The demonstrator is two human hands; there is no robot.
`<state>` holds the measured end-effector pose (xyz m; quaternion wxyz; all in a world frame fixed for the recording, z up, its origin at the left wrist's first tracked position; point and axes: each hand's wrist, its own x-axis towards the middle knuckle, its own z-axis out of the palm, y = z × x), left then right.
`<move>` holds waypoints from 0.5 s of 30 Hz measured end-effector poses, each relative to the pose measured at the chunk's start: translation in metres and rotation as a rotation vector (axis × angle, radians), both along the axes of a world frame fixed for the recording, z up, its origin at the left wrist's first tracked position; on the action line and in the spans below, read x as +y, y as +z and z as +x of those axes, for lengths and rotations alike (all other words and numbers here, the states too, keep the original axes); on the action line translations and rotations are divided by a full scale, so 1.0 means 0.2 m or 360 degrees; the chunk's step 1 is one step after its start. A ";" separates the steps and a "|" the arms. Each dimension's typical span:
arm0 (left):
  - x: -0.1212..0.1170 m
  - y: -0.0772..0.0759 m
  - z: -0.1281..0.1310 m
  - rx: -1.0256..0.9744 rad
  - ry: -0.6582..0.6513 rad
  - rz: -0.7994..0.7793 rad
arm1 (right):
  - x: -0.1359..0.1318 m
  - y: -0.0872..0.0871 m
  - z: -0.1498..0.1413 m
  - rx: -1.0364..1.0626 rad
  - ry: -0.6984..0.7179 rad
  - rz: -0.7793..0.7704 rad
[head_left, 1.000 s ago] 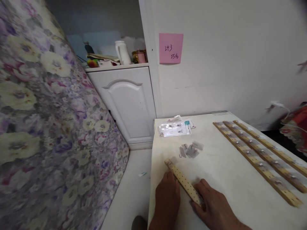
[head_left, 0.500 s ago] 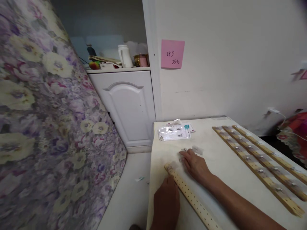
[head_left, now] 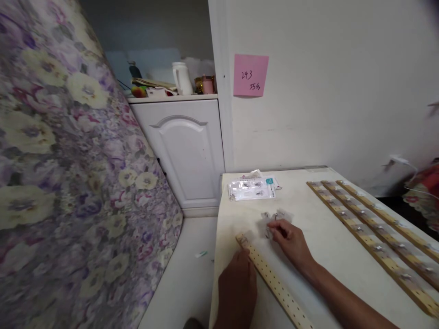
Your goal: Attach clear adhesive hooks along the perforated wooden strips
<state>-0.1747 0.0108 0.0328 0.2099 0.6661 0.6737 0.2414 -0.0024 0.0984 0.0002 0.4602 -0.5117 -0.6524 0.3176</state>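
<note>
A narrow wooden strip with rows of small holes lies slantwise on the white table. My left hand is closed on it near its far end, where a clear square patch with a small metal part sits. To the right of that end, my right hand has thumb and forefinger pinched at the near edge of a clear adhesive hook. Another clear hook piece lies just beyond the fingers. The fingertips partly hide the pinched piece.
Three wooden strips bearing clear hooks lie along the right side of the table. Clear packs of hooks lie at the far left. A white cabinet and a floral curtain stand to the left.
My right hand has shifted slightly right and nearer, its fingers now pinched at the clear hook. My left hand stays at the wooden strip. The view has shifted a little.
</note>
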 end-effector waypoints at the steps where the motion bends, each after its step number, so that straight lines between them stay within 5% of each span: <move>1: 0.00 0.00 0.00 -0.0096 0.0017 0.0017 | -0.03 0.00 -0.01 0.0189 0.0040 -0.0124; 6: 0.02 -0.01 0.04 -0.0656 0.0061 -0.0035 | -0.16 0.00 -0.09 0.0811 0.0299 -0.0452; 15: 0.06 -0.11 0.06 -0.1285 0.0149 -0.0166 | -0.23 0.03 -0.13 0.0762 0.0313 -0.0547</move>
